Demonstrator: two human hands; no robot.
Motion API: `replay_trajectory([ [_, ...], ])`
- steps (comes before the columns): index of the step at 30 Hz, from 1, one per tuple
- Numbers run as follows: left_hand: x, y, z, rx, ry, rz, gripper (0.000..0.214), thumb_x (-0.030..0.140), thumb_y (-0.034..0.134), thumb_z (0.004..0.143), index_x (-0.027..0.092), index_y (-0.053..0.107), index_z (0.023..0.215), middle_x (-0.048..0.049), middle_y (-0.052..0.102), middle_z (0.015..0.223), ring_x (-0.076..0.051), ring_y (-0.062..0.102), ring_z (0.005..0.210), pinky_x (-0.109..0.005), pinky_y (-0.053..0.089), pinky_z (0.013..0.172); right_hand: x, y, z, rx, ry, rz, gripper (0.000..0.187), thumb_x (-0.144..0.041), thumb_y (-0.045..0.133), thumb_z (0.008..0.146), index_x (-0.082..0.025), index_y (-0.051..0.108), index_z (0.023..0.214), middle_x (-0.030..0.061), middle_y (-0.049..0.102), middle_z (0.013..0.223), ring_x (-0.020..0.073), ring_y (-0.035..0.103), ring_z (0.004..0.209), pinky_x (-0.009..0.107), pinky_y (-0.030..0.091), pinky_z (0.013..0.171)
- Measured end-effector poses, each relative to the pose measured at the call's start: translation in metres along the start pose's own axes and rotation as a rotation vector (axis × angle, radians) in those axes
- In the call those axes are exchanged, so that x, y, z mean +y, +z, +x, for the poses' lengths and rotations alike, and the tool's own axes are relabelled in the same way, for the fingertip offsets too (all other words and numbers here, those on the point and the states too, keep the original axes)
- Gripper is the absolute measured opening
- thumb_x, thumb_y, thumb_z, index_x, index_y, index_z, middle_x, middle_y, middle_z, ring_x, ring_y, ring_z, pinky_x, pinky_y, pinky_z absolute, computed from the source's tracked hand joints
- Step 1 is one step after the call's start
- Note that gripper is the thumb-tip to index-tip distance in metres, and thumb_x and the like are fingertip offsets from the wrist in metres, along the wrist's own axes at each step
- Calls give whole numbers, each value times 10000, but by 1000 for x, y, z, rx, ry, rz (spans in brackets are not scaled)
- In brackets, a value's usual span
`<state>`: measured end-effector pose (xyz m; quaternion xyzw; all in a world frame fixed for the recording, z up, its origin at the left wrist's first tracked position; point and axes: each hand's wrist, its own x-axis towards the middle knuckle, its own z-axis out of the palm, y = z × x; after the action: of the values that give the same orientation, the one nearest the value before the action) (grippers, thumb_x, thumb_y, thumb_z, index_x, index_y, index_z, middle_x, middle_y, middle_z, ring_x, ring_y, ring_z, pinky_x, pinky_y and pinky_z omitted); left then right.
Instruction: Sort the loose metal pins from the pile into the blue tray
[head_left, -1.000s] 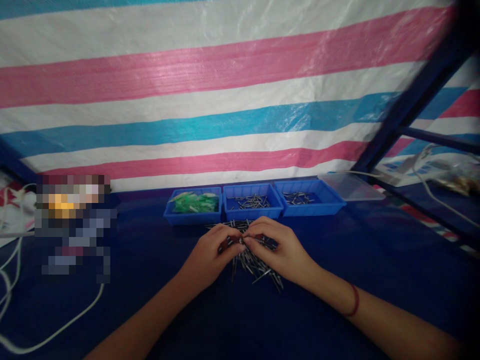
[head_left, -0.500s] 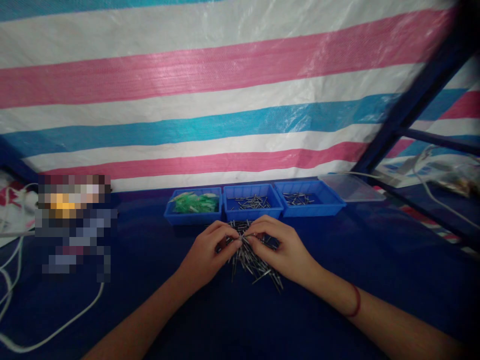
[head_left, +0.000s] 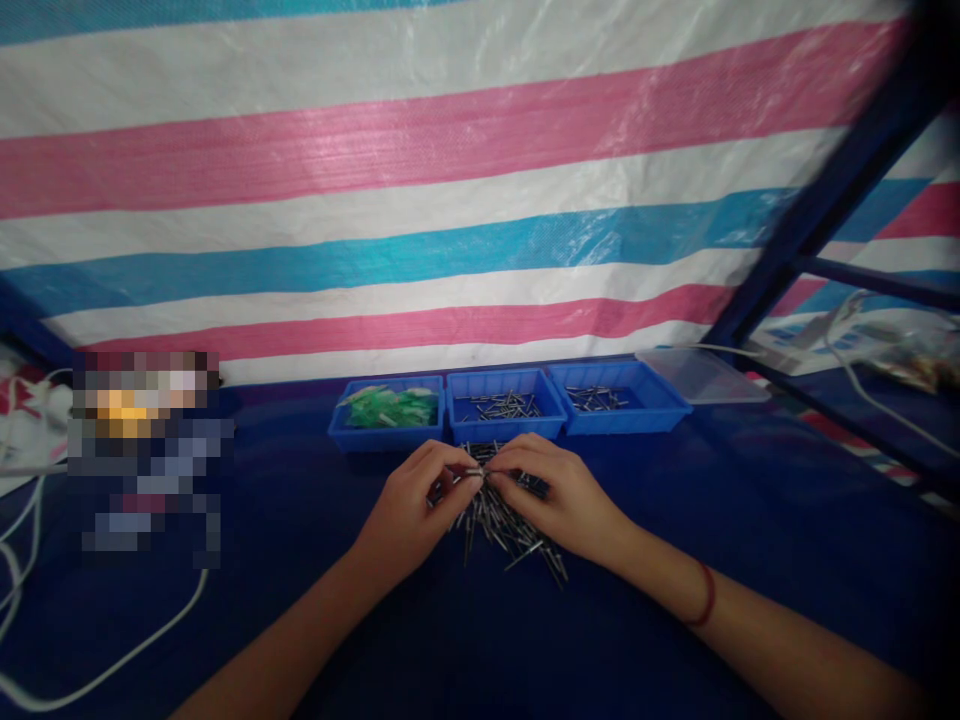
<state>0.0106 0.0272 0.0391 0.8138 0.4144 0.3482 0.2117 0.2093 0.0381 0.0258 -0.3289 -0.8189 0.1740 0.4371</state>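
Observation:
My left hand (head_left: 414, 502) and my right hand (head_left: 564, 497) meet fingertip to fingertip, both closed in a pinch. Between the left thumb and forefinger shows a thin metal rod (head_left: 473, 471). The right fingertips pinch a slim metal piece at the same spot; whether it is the same rod or another one I cannot tell. Right below the hands, a loose pile of thin metal rods (head_left: 510, 528) lies on the blue table (head_left: 450, 640), partly hidden by the fingers.
Behind the pile stand three blue bins: the left bin (head_left: 386, 438) with green plastic pieces, the middle bin (head_left: 506, 432) and right bin (head_left: 637, 420) with metal rods. A clear lid (head_left: 709, 378) lies at right. White cable (head_left: 112, 680) runs at left. Striped sheeting (head_left: 450, 150) hangs behind.
The right fingers have shifted slightly left, nearer the left fingertips. A rod now shows more plainly in the left pinch. Bins and pile look the same.

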Motion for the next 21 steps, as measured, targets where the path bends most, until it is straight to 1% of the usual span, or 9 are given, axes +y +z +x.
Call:
replay_trajectory([
  [2, 0, -5, 1, -48, -5, 84, 179, 290, 519, 898, 185, 573, 1033, -26, 600, 892, -121, 563, 685, -237, 471, 664, 6, -12, 4, 47, 2, -108, 141, -185, 536, 857, -211, 663, 911, 57, 670, 877, 192, 604, 831, 351, 484, 760],
  [4, -2, -12, 2, -124, 4, 194, 211, 284, 491, 911, 204, 575, 1087, -33, 609, 954, -143, 592, 757, -261, 479, 724, 16, -29, 8, 139, 28, -269, 141, -200, 525, 862, -196, 662, 893, 60, 676, 868, 203, 603, 834, 362, 468, 770],
  [5, -4, -16, 3, -184, 21, 246, 207, 255, 457, 924, 213, 590, 1077, -39, 611, 1002, -163, 603, 853, -281, 473, 793, 22, -38, 10, 184, 50, -361, 145, -208, 524, 860, -186, 665, 887, 66, 677, 862, 210, 603, 832, 362, 461, 767],
  [7, -8, -24, 4, -241, 31, 325, 235, 215, 408, 936, 214, 612, 1052, -45, 605, 1037, -176, 602, 913, -297, 462, 844, 37, -57, 12, 237, 119, -548, 164, -225, 524, 852, -166, 674, 880, 79, 681, 847, 224, 607, 822, 358, 452, 752],
  [11, -15, -37, 5, -290, -1, 402, 214, 230, 442, 913, 209, 625, 1022, -47, 604, 1014, -177, 607, 886, -293, 462, 823, 63, -79, 9, 184, 305, -889, 200, -252, 527, 821, -157, 698, 864, 109, 694, 836, 268, 611, 811, 367, 434, 694],
  [13, -15, -43, 5, -338, -38, 400, 173, 278, 502, 881, 198, 635, 956, -37, 610, 952, -174, 608, 834, -275, 465, 760, 68, -82, 7, 171, 372, -958, 218, -271, 526, 815, -164, 698, 894, 108, 695, 852, 279, 609, 829, 360, 422, 669],
  [15, -15, -47, 5, -399, -90, 391, 188, 336, 546, 851, 187, 636, 921, -27, 612, 886, -171, 601, 788, -257, 454, 696, 68, -79, 7, 185, 376, -942, 228, -286, 523, 820, -171, 692, 921, 97, 695, 871, 270, 609, 841, 351, 418, 678],
  [18, -18, -49, 4, -486, -154, 381, 277, 404, 596, 810, 185, 636, 975, -28, 615, 882, -174, 590, 772, -245, 436, 655, 58, -71, 8, 176, 296, -857, 223, -302, 524, 834, -179, 685, 924, 83, 694, 882, 255, 606, 852, 349, 411, 725],
  [21, -23, -44, 3, -517, -164, 367, 299, 399, 623, 801, 192, 631, 1016, -29, 611, 908, -172, 585, 783, -242, 430, 668, 44, -58, 9, 110, 195, -767, 213, -310, 524, 847, -186, 679, 923, 76, 693, 883, 246, 598, 850, 360, 399, 760],
])
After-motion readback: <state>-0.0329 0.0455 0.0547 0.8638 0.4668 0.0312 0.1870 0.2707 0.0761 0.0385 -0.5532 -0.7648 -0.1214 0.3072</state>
